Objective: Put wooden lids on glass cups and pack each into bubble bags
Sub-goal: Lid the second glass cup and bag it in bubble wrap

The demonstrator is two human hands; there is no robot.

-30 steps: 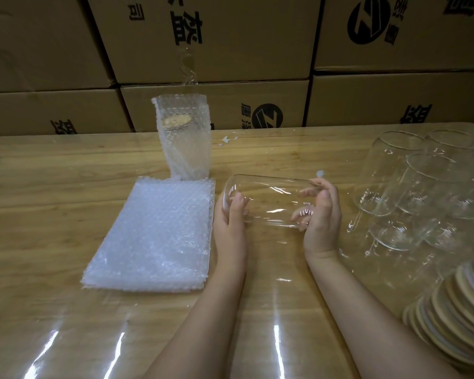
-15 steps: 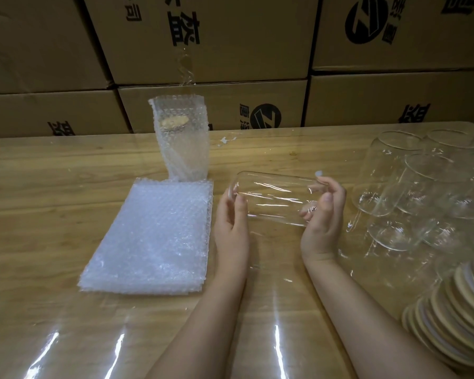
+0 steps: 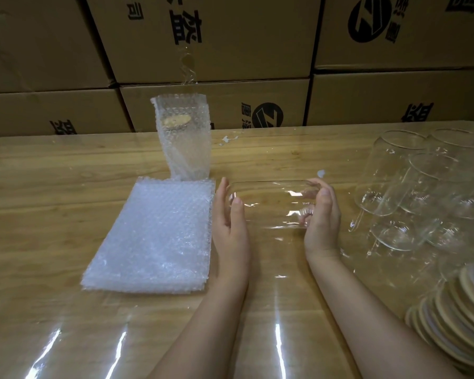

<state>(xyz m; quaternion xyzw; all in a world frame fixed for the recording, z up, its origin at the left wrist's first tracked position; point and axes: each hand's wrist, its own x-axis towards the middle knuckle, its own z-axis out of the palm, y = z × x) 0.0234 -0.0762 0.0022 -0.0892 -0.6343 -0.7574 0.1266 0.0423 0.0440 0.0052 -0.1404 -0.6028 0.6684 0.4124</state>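
A clear glass cup (image 3: 271,205) lies sideways above the table, held at both ends. My left hand (image 3: 229,220) presses on its left end, and my right hand (image 3: 322,218) grips its right end with fingers curled over the rim. No lid is on it. A stack of flat bubble bags (image 3: 159,236) lies just left of my left hand. Behind the stack stands a packed cup in a bubble bag (image 3: 184,138), its wooden lid showing through. Wooden lids (image 3: 460,315) lie fanned at the lower right.
Several empty glass cups (image 3: 411,184) are piled at the right of the wooden table (image 3: 52,187), which has a clear glossy cover. Cardboard boxes (image 3: 208,39) form a wall along the table's far edge.
The cup has tipped from slightly tilted to level and shifted a little toward me. My hands stayed at its two ends, my right fingers turning around the rim.
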